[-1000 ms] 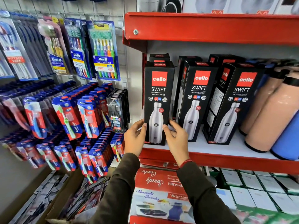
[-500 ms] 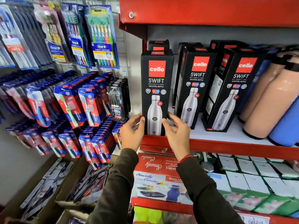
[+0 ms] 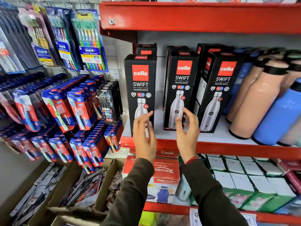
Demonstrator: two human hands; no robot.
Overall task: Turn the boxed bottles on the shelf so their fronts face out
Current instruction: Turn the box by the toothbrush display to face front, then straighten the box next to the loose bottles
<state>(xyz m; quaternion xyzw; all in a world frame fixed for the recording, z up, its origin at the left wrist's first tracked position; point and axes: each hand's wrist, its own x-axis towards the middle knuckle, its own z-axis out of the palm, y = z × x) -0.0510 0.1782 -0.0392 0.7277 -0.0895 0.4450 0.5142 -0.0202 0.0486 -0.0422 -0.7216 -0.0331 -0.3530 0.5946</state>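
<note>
Left hand: the left hand (image 3: 144, 137) is raised in front of the lower part of the left Cello Swift box (image 3: 140, 88), fingers spread and loose, gripping nothing; motion blur hides whether a fingertip touches the box.
Right hand: the right hand (image 3: 187, 131) is released too, fingers curled apart in front of the foot of the middle Cello Swift box (image 3: 180, 88), holding nothing.
Boxed bottles: three black boxes stand upright in a row on the white shelf (image 3: 211, 136); the left and middle ones show their fronts, while the right Cello Swift box (image 3: 219, 93) stands turned, one side panel also showing.
Behind: more black boxes (image 3: 146, 48) stand at the back, mostly hidden.
Right of the boxes: peach bottles (image 3: 254, 101) and a blue bottle (image 3: 276, 116), unboxed, blurred.
Shelf: red front edge (image 3: 236, 148), with another red shelf (image 3: 195, 17) overhead.
Wall at left: hanging toothbrush packs (image 3: 88, 39).
Below: a Rishabh combo box (image 3: 162, 175) and white cartons (image 3: 241, 170), partly hidden by the dark sleeves.
</note>
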